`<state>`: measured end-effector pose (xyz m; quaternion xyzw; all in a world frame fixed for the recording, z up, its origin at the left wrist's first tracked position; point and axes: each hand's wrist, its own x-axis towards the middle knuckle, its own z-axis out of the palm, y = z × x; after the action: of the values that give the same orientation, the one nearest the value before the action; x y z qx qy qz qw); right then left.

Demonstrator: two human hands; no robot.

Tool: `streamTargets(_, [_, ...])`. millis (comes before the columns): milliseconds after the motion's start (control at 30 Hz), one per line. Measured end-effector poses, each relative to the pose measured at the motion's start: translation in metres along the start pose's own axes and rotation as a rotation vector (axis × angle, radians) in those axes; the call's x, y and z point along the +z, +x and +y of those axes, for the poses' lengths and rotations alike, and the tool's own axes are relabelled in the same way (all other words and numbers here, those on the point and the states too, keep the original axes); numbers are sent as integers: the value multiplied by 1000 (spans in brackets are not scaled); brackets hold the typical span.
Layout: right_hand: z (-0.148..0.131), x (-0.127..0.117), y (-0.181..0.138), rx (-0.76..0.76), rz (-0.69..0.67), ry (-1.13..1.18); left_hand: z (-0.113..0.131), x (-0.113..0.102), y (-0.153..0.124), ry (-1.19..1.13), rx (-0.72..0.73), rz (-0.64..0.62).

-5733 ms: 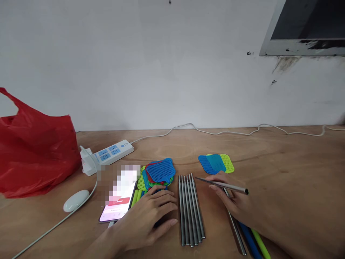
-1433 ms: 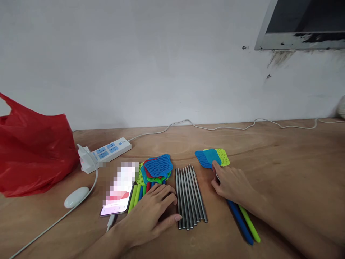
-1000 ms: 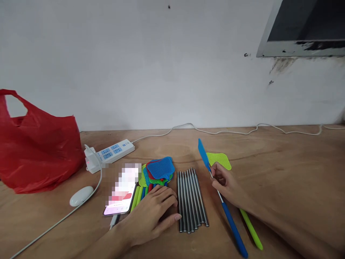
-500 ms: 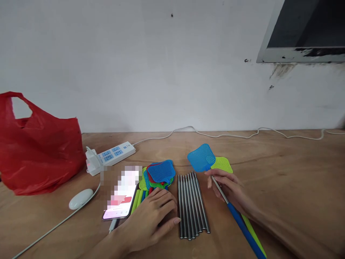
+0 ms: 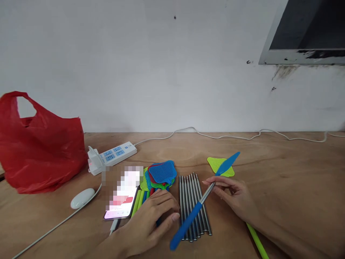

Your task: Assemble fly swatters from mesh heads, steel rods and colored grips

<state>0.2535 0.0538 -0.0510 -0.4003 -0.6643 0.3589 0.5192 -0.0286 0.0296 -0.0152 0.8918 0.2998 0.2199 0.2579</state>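
My right hand (image 5: 231, 194) pinches the metal shaft of a blue fly swatter (image 5: 188, 222) between thumb and fingers. Its head is turned edge-on at the upper right, and its blue grip slants down left across a row of metal rods (image 5: 192, 201). Beneath my right hand and forearm lies a yellow-green fly swatter (image 5: 257, 239), its head showing beyond the fingers. My left hand (image 5: 152, 219) rests palm down, thumb apart, over coloured handles (image 5: 138, 199) left of the rods. Blue, red, green and yellow swatter heads (image 5: 162, 172) overlap just behind it.
A lit phone (image 5: 122, 201), partly pixelated, lies left of the handles with a cable plugged in. Farther left are a white oval device (image 5: 82, 198), a power strip (image 5: 118, 153) and a red plastic bag (image 5: 45, 151). A white cord (image 5: 221, 136) runs along the wall.
The blue swatter has swung round in my right hand: its grip moved from lower right to lower left, and its head turned edge-on toward the right. My left hand stays nearly still.
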Motion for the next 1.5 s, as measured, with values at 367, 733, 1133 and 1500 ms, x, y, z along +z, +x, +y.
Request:
streamTargets(367, [2, 0, -10, -366, -16, -558, 1, 7, -6, -102, -201, 27])
streamTargets(733, [-30, 5, -6, -835, 52, -1213, -6, 2, -3, -51, -237, 26])
streamTargets(1133, [-50, 14, 12, -814, -473, -1288, 14, -10, 13, 457, -104, -219])
streamTargets(1500, [-45, -12, -2, -655, -497, -1110, 12, -17, 6, 649, -70, -317])
